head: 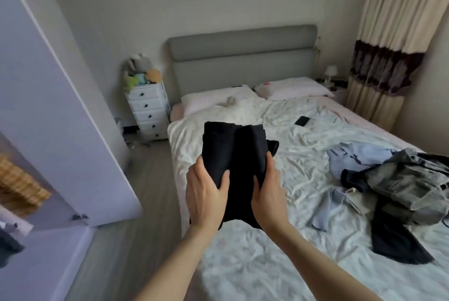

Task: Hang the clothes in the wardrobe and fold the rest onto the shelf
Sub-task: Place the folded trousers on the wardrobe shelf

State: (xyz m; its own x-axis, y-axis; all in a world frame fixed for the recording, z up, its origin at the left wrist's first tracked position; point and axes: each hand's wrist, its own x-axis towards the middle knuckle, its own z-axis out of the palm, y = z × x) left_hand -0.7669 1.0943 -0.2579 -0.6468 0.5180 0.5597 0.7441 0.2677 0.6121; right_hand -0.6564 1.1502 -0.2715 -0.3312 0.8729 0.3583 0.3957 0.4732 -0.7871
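Note:
A folded black garment [239, 155] is held up above the left side of the bed. My left hand [206, 194] grips its left edge, thumb on top of the cloth. My right hand [267, 191] grips its right edge the same way. On the bed's right side lies a heap of clothes: a light blue shirt [352, 157], a grey denim jacket [410, 179] and a dark garment [398, 240]. The open wardrobe door [48, 106] stands at the left, with part of the wardrobe's inside [14, 191] showing past its edge.
The bed [279, 252] with a crumpled white cover fills the right half. A black phone [302, 121] lies on it near the pillows [294, 88]. A white drawer unit [149, 111] topped with plush toys stands by the headboard. Wooden floor [145, 191] runs between bed and wardrobe.

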